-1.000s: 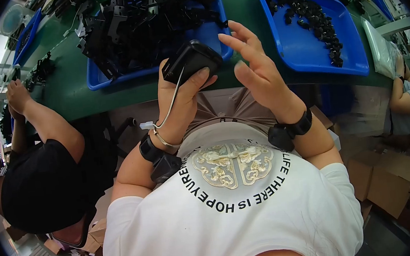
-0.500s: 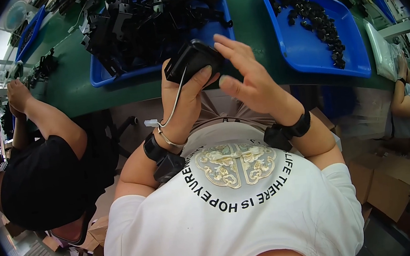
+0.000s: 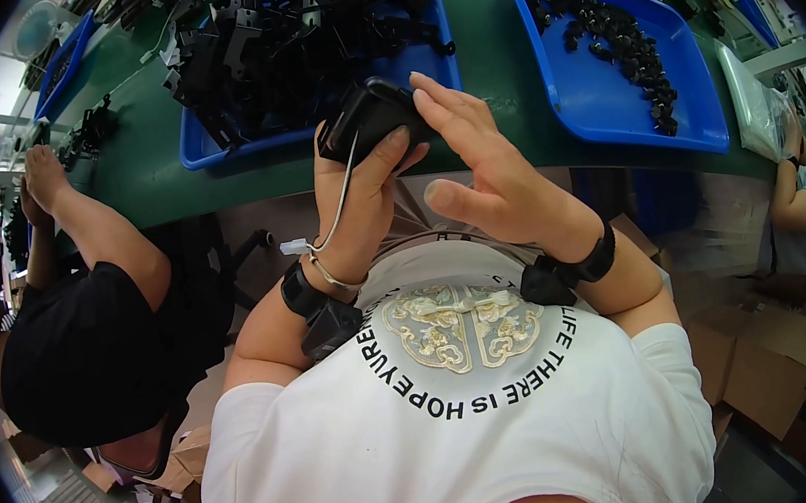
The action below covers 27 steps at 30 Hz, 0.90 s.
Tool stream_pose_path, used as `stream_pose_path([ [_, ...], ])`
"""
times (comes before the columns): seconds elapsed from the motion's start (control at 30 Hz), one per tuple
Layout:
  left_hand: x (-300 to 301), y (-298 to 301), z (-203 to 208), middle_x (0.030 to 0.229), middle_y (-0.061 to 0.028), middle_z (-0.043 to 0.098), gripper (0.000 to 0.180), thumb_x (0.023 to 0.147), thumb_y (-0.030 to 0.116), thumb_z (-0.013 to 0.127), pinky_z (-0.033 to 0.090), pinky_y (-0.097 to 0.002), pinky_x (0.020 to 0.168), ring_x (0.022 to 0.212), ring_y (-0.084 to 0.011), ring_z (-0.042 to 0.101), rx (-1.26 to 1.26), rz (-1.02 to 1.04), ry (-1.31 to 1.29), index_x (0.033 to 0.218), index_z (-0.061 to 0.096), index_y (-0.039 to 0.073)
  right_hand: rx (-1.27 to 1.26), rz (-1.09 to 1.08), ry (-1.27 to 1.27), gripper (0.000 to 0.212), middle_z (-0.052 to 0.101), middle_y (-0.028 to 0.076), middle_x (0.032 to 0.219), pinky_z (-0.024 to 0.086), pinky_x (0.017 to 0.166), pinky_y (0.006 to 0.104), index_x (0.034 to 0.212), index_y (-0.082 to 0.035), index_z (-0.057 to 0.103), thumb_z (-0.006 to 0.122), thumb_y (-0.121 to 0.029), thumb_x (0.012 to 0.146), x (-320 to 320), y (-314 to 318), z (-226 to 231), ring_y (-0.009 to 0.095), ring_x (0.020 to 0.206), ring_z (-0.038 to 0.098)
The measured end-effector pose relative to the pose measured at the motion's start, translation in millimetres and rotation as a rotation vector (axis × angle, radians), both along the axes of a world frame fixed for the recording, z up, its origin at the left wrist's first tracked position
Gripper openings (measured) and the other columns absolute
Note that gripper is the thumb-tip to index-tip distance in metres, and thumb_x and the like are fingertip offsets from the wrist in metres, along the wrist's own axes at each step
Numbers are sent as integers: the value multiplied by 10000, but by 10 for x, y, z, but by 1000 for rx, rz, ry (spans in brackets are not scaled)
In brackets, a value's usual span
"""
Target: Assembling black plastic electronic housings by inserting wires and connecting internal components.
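1. A black plastic housing (image 3: 371, 117), rounded and boxy, sat at the upper middle of the frame, raised just off the near edge of the green bench (image 3: 491, 56). Held clear of the surface like that, it could probably be turned and looked over from any side.
2. The left hand (image 3: 358, 192) gripped the housing from below, its fingers (image 3: 383, 150) wrapped up around the body and the thumb pressed on the near face, seemingly to steady it.
3. The right hand (image 3: 488, 174) was not clenched: its fingers (image 3: 441, 100) lay nearly flat along the housing's right side, touching it, as if pressing or guiding it rather than carrying it.
4. A thin white cable (image 3: 339, 199) ran from the housing down across the left wrist to a small white connector (image 3: 293, 247), hanging free and out of the way of both hands.
5. Both wrists wore black bands (image 3: 316, 310).
6. Behind the housing, a blue tray (image 3: 215, 148) was heaped with similar black parts, within easy reach. To the upper right a second blue tray (image 3: 604, 103) held smaller black pieces.
7. At the left of the frame another person in a black shirt (image 3: 80, 354) leaned toward the bench.
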State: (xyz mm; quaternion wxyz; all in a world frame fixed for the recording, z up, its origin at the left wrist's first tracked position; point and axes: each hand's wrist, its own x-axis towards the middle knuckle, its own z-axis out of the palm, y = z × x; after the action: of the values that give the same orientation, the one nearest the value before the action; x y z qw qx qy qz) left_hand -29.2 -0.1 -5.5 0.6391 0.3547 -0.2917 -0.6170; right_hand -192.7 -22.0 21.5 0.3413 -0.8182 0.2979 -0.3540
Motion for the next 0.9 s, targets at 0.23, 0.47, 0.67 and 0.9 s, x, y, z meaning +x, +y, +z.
stream_pose_path([
  [0.23, 72, 32, 24, 1036, -94, 558, 451, 780, -10, 646, 533, -272, 669, 918, -186, 598, 74, -17, -82, 1132, 379, 83, 27, -14, 20, 629, 309, 193, 1418, 191, 1065, 400, 1300, 8, 433, 437, -486, 910, -80, -38, -47, 299, 1311, 265],
  [0.47, 41, 50, 129, 1006, -97, 537, 464, 780, 25, 658, 458, -216, 562, 801, -130, 563, 89, -68, -163, 1134, 362, 76, 523, -35, -500, 486, 435, 146, 1337, 343, 943, 277, 1298, -10, 442, 434, -350, 951, -262, -129, -111, 171, 1137, 456],
  [0.67, 56, 60, 107, 1024, -92, 523, 512, 781, 39, 655, 447, -207, 557, 775, -118, 547, 158, -281, -240, 1186, 343, 70, 554, 6, -366, 430, 499, 112, 1243, 400, 813, 187, 1331, -4, 386, 480, -153, 939, -196, -59, -250, 88, 1004, 494],
  [0.9, -19, 69, 98, 1092, -98, 511, 619, 855, 84, 554, 470, -243, 614, 814, -137, 544, -26, -324, -64, 1383, 233, 69, 611, 26, -540, 459, 476, 99, 1246, 367, 935, 240, 1358, 11, 319, 462, -115, 941, -188, 32, -385, 121, 1083, 468],
])
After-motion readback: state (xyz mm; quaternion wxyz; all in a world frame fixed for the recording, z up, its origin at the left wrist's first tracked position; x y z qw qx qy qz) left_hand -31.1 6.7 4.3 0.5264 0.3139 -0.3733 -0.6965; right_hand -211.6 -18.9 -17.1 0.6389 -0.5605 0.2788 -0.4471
